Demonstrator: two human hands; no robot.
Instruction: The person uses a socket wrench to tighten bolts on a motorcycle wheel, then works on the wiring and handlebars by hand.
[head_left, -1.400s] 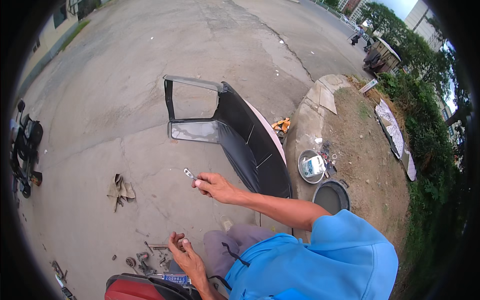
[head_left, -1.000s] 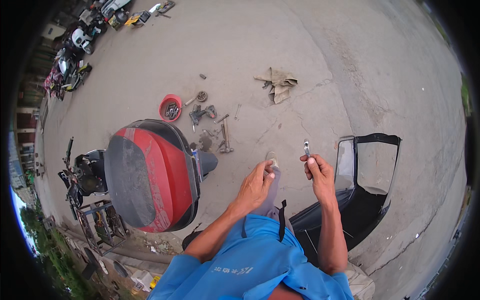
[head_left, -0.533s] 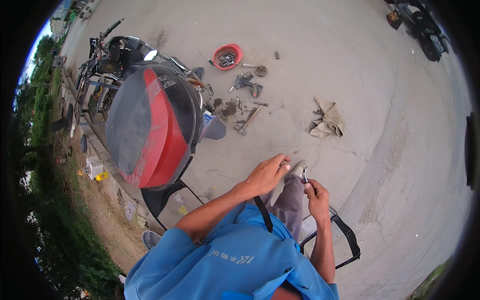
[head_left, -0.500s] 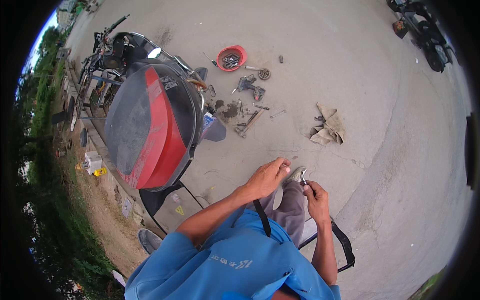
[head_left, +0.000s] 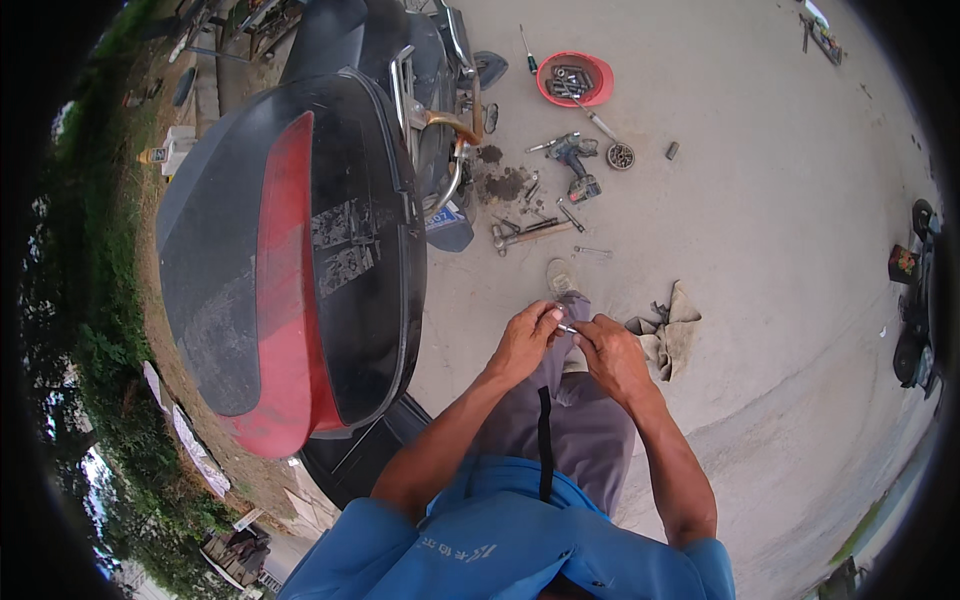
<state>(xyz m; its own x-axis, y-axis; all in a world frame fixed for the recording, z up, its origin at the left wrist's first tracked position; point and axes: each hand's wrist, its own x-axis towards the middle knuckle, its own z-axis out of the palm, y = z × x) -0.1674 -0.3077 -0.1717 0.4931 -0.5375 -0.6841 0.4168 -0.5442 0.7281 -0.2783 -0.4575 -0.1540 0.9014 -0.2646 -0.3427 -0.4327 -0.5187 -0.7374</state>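
Note:
In front of my lap, my left hand (head_left: 522,342) and my right hand (head_left: 616,360) are brought close together. Between their fingertips is a small shiny metal piece (head_left: 567,329), slim and rod-like where it shows. My right thumb and fingers pinch one end of it. The left fingers close around the other end, hiding its shape there. Below the hands are my grey trouser legs (head_left: 590,420) and one shoe (head_left: 561,275).
A scooter with a large black-and-red top box (head_left: 290,270) stands to my left. Ahead on the concrete lie a red helmet (head_left: 603,85) full of sockets, a cordless drill (head_left: 575,160), a hammer (head_left: 535,235), several wrenches and a ratchet-like round-headed tool (head_left: 620,155). A crumpled tan cloth (head_left: 682,335) lies right.
My right hand has moved left and forward with the metal piece, and my left hand, empty before, now grips it too. My view has shifted, bringing the top box nearer.

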